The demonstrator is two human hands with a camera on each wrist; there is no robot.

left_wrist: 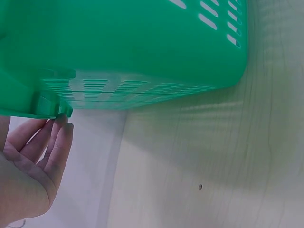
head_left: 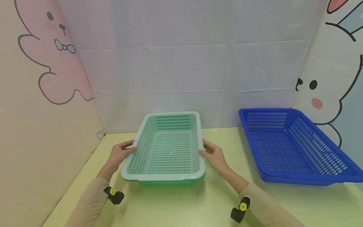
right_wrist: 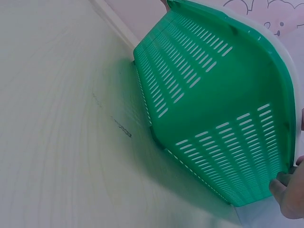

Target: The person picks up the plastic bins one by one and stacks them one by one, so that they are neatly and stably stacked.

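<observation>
A perforated green basket [head_left: 173, 182] with a pale white one [head_left: 165, 151] nested inside sits at the middle of the yellow table [head_left: 198, 205]. My left hand [head_left: 120, 153] holds its left rim, thumb on top. In the left wrist view the left hand's fingers [left_wrist: 52, 142] lie nearly straight under the rim of the green basket [left_wrist: 142, 42]. My right hand [head_left: 215, 156] holds the right rim. Its fingertips [right_wrist: 287, 192] curl at the rim of the green basket [right_wrist: 213, 109]. In both wrist views the basket's underside stands a little off the table.
An empty blue basket [head_left: 300, 180] lies at the right, its far end raised against the wall. Cartoon-printed panels close the left and right sides and a white cloth hangs at the back. Wrist cameras [head_left: 114, 194] sit on both forearms.
</observation>
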